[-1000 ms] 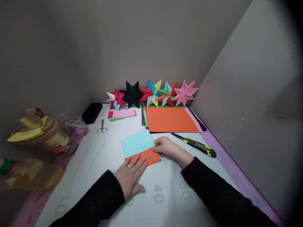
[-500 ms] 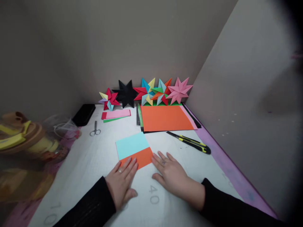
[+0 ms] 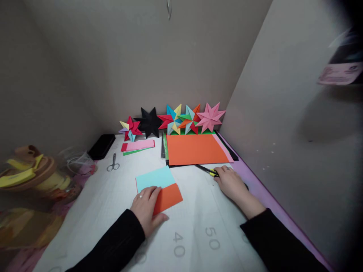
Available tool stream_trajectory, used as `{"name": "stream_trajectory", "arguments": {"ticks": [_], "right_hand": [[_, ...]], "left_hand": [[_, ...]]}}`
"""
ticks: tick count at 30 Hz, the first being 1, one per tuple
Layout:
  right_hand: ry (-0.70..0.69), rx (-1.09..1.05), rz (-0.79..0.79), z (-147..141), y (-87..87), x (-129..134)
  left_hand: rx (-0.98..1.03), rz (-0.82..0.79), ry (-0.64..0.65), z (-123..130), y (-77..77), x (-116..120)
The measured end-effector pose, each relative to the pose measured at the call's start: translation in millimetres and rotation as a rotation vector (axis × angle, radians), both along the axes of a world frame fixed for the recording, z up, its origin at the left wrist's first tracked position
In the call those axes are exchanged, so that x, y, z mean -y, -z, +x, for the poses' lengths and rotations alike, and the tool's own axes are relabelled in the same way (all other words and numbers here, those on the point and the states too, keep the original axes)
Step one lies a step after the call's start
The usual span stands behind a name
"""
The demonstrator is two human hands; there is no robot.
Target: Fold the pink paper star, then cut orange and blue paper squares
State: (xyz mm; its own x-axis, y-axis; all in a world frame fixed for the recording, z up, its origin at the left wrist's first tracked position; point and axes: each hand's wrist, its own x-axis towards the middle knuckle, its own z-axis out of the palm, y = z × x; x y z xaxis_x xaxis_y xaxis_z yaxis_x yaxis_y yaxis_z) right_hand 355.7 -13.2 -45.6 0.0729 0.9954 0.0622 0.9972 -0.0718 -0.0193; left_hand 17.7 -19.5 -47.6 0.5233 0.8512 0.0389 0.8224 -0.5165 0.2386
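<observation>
A light blue paper (image 3: 154,177) with an orange paper (image 3: 170,198) along its near side lies on the white mat (image 3: 113,211). My left hand (image 3: 146,209) rests on the left part of these papers, fingers spread and the thumb apart at the near edge. Off to the right, my right hand (image 3: 233,185) is closed over a black and yellow utility knife (image 3: 205,169), which lies on the mat. The knife's front end sticks out to the left of the fingers, and most of its handle is hidden under the hand.
Behind lies a stack topped by an orange sheet (image 3: 198,150). Several folded paper stars, including a pink one (image 3: 211,118), lean on the wall. Small scissors (image 3: 113,163), paper strips (image 3: 138,145), a black case (image 3: 102,146) and a jar (image 3: 48,177) are at left.
My right hand has moved from the papers to the right and taken hold of the utility knife. My left hand remains on the papers. The view has tilted up slightly.
</observation>
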Motion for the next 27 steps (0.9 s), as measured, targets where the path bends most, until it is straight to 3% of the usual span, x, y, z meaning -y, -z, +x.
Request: {"name": "stream_trajectory", "arguments": {"ticks": [5,9,15,20,27], "right_hand": [[-0.242,-0.118,0.136,-41.5,5.9,2.1],[-0.330,-0.113,0.150,-65.3,12.3,-4.2],[-0.477,-0.130,0.052,-57.7,-3.2,4.1],[-0.536,-0.150,-0.066,-48.0,-19.2,23.2],[-0.551,-0.106,-0.077,-50.4,-18.1,30.9]], "left_hand": [[0.072,0.044,-0.039,-4.8,17.0,-5.9],[0.024,0.108,0.050,-7.4,23.3,-7.1],[-0.164,0.068,0.195,-4.5,26.6,-9.9],[-0.184,0.056,0.179,0.3,22.4,-7.9],[-0.192,0.065,0.154,4.3,19.7,-6.0]]}}
